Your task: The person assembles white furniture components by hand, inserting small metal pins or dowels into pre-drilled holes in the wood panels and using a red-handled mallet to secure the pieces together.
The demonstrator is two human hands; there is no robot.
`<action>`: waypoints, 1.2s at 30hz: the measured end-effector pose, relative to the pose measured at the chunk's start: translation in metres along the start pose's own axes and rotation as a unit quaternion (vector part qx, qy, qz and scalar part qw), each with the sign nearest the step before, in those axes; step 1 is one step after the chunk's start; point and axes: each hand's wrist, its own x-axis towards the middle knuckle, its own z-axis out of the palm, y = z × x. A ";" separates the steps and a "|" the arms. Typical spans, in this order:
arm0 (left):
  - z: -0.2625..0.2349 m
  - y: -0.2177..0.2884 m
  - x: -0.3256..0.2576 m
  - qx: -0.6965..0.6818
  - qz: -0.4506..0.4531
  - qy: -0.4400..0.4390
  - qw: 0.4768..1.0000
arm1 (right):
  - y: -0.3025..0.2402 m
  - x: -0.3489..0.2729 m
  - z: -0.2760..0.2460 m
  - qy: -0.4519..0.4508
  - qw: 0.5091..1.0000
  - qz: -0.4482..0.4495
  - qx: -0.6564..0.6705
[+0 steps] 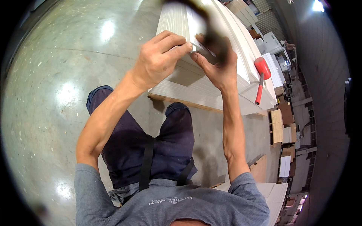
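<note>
both raised hands, left hand point(160, 62) and right hand point(218, 66), pinch one small white piece point(194, 48) above stacked white panels point(196, 86).

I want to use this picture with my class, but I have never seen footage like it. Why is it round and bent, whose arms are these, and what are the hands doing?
The picture comes from a wide fisheye camera worn on a person's head and pointed downward, so straight edges bend near the rim. The arms, grey shirt and dark trousers are the wearer's own. The left hand and right hand meet over a stack of white panels that sits above a concrete floor. Their fingertips pinch a small pale piece between them; it is too small to identify. A dark blurred object crosses in front of the right hand. A red mallet lies on the panels, untouched. More boards stand at the right.
</note>
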 end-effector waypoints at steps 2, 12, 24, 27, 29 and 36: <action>0.001 0.001 -0.001 0.006 0.006 -0.012 1.000 | 0.001 -0.001 0.000 0.003 1.000 0.000 0.003; 0.009 0.006 0.005 0.022 -0.015 0.040 0.999 | 0.001 0.001 0.000 0.015 0.999 -0.041 -0.003; 0.002 0.012 0.008 0.037 -0.006 0.016 0.999 | 0.000 0.000 -0.005 0.006 0.998 -0.045 -0.033; 0.004 0.009 0.007 0.032 0.017 -0.010 0.999 | -0.001 0.001 -0.005 0.006 0.999 -0.046 -0.024; -0.002 0.011 0.000 0.033 0.023 -0.028 0.999 | -0.003 0.002 -0.005 0.001 0.998 -0.057 -0.036; -0.001 0.008 0.010 0.036 0.020 -0.005 0.999 | -0.001 -0.002 -0.007 -0.008 1.000 -0.021 -0.006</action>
